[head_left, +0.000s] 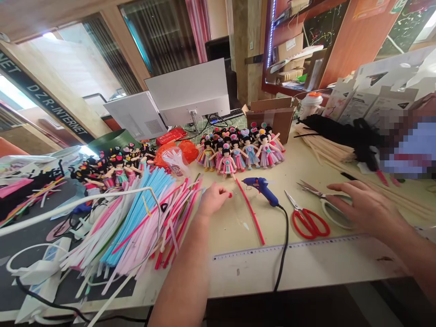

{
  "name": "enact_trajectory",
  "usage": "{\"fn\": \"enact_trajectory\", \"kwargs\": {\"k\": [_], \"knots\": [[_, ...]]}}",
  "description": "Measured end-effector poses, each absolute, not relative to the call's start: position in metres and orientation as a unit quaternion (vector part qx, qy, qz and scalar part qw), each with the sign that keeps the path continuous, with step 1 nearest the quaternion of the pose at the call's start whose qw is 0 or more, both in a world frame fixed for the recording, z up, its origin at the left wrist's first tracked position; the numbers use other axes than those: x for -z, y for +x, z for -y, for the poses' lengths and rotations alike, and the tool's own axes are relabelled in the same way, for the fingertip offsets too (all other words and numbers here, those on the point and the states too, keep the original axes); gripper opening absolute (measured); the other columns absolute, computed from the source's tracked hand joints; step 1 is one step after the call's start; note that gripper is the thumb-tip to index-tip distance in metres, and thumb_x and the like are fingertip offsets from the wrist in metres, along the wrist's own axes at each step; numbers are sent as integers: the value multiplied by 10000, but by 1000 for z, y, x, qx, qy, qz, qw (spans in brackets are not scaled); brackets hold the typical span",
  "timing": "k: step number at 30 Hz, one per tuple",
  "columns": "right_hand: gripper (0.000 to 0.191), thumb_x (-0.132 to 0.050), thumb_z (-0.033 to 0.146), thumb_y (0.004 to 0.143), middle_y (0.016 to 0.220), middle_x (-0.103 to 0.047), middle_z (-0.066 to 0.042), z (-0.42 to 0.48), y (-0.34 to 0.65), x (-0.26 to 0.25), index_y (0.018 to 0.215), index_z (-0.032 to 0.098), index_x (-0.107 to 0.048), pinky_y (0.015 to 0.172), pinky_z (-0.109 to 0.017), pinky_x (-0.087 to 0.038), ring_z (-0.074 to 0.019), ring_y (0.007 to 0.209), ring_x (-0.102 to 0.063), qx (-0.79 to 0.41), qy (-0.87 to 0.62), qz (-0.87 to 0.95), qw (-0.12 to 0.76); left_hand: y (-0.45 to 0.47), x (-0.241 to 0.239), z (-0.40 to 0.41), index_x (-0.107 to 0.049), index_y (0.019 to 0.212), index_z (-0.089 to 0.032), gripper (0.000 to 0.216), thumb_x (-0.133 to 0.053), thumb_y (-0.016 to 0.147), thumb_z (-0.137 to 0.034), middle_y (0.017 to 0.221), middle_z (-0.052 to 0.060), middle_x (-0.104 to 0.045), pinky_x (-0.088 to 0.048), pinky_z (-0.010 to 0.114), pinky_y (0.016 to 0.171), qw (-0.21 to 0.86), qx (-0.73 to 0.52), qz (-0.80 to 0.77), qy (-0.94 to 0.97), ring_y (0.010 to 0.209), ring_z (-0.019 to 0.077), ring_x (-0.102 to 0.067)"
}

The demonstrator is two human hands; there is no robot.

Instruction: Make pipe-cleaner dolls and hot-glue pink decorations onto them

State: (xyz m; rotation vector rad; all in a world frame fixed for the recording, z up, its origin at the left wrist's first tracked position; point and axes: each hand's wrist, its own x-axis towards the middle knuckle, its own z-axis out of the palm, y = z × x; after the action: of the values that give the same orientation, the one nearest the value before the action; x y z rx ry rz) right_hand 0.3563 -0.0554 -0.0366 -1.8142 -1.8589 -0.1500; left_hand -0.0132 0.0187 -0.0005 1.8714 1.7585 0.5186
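Scissors with white handles [321, 195] are lying in the right half of the frame, partly under the person's right hand [363, 204], which is plainly the nearer one. Their long axis is slanting, the blade tips pointing toward the upper left, the handle loops sitting at the lower right below the fingers. That hand is holding its fingers parted and bent; from where I am standing, I cannot quite tell whether they are touching the handles or only hovering over them.

Near the middle of the frame, the left hand [215, 199] is pinching a small red piece [230, 195] between its fingertips. Just right of it, a fuzzy red stick [250, 211] is lying on the table [238, 277], running from upper left to lower right. A blue glue gun [260, 187] and a pair of red scissors [304, 223] are resting between that stick and the right hand. Rows of small dolls [235, 152] are standing above the left hand.

As for writing, a dark beam [51, 97] at the upper left is showing "DZR-INTERNET", with another "NET" showing near the frame's edge. A clear bag [175, 161] above the loose sticks [136, 218] is carrying a red mark, and white boxes [361, 102] at the right are bearing print, both too small for reading.
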Motion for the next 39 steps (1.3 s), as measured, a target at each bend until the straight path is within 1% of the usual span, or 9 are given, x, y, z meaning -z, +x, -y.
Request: {"fn": "enact_trajectory", "kwargs": {"k": [4,10,14,18,22,29,34,36,39], "knots": [[307,-431,459,851,928,-702,-100,53,321,17,913,253,-650,785,-419,-473,-301,891,-644,-13,-650,701,293,-15,1,-21,-702,616,-215,144,-616,725,-253,748,44,-717,-374,267,651,253,-165,-658,689,785,206,-620],[326,-488,444,822,898,-718,-50,25,266,7,1012,243,-660,709,-329,-469,-219,780,-646,-154,-636,722,225,-20,10,-24,-670,530,-229,177,-629,700,-258,796,67,-744,-388,282,671,245,-189,-658,687,775,227,-629],[327,-557,496,790,885,-704,-67,3,236,12,895,198,-643,623,-286,-417,-205,748,-625,-167,-641,735,144,-24,11,-24,-736,665,-249,102,-642,702,-235,909,63,-754,-413,281,748,232,-218,-659,682,857,235,-644],[254,-495,399,830,823,-689,-82,-6,225,14,815,187,-634,576,-281,-343,-208,736,-610,-119,-639,754,96,-24,11,-23,-761,824,-261,174,-694,667,-229,847,48,-737,-424,287,764,254,-189,-630,709,907,250,-641],[261,-477,385,834,815,-697,-78,-12,234,12,844,189,-649,568,-278,-323,-203,722,-614,-87,-674,725,112,-20,10,-21,-752,829,-250,207,-707,634,-199,814,40,-706,-433,292,746,245,-161,-608,738,796,228,-626],[302,-526,460,832,883,-699,-77,-19,258,21,906,187,-633,588,-278,-341,-212,776,-613,-82,-682,713,143,-14,14,-20,-683,645,-232,108,-668,638,-125,758,39,-679,-432,293,764,216,-203,-590,751,768,216,-607],[280,-508,460,842,713,-650,-26,9,247,10,708,227,-585,577,-271,-334,-183,683,-579,-99,-684,687,225,-15,19,-24,-670,648,-229,125,-650,660,-107,764,50,-685,-427,308,799,195,-213,-608,740,816,230,-614],[234,-508,397,843,687,-649,-15,16,229,6,709,227,-594,581,-263,-348,-165,650,-573,-160,-641,720,214,-14,19,-24,-690,719,-233,119,-676,656,-134,761,46,-683,-427,311,810,195,-225,-619,727,828,233,-615],[172,-547,334,820,776,-682,-48,12,198,7,726,211,-623,597,-266,-369,-186,727,-603,-204,-597,762,142,-14,16,-23,-701,832,-237,156,-682,684,-190,762,37,-682,-425,305,817,201,-250,-633,704,822,221,-615]]}}
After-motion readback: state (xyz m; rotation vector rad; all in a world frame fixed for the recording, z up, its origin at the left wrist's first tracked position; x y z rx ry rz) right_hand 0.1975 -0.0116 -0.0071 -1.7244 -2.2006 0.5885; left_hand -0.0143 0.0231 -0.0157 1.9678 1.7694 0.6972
